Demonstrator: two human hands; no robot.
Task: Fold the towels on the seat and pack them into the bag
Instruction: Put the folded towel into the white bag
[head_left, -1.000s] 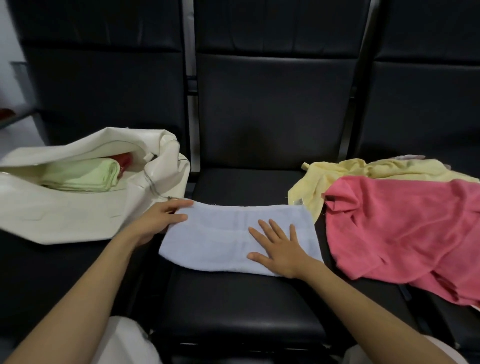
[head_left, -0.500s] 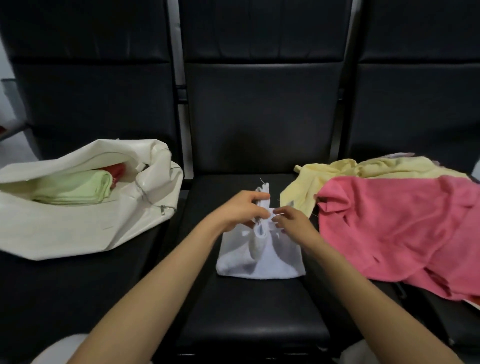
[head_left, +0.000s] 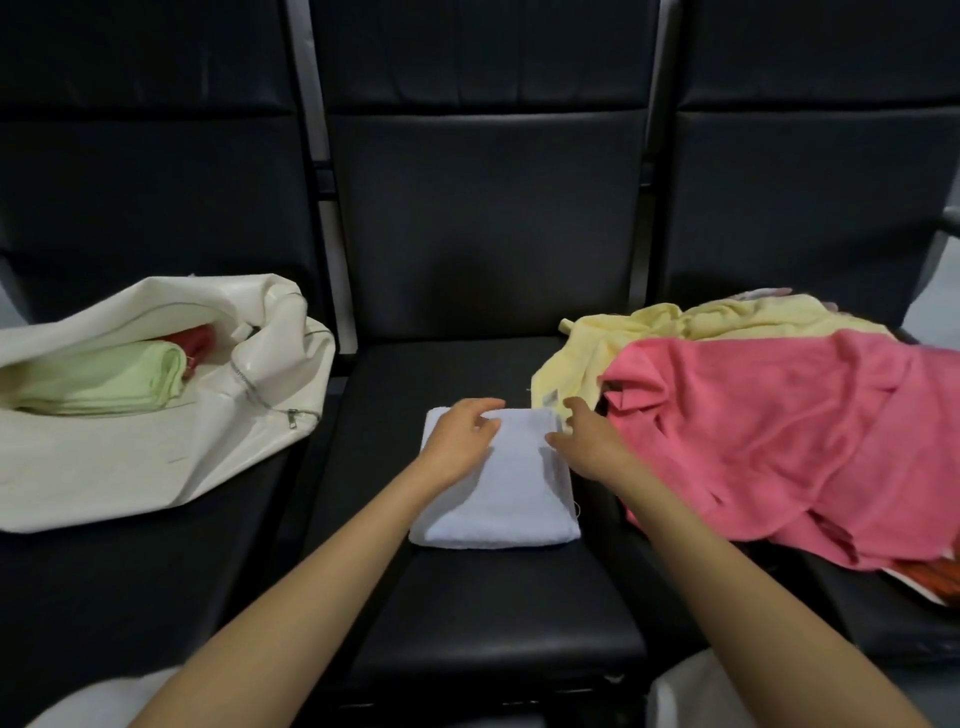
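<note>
**Blue towel folded on seat, packing next**

Closing out the fold step on a pale blue terry towel, already down to a thick rectangle, flat on the middle black padded seat. Resting the left hand on its far left corner, fingers relaxed and loosely bent, gripping nothing. Holding the right hand at the far right corner, fingers curved over the edge; pinching or only touching, cannot tell.

On the seat to the left: an open cream zip bag, lying on its side, with a folded light green towel and something red inside. On the right: a crumpled pale yellow towel under a crumpled pink towel, both unfolded, the pink just beside the right hand.

Judging the fold as done, bar squaring the edges. Calls next for gripping the bundle from both sides so the layers stay together, lifting, carrying left, and sliding it into the bag mouth on or beside the green towel. Then on to the pink and yellow. Probably about midway through the task.
</note>
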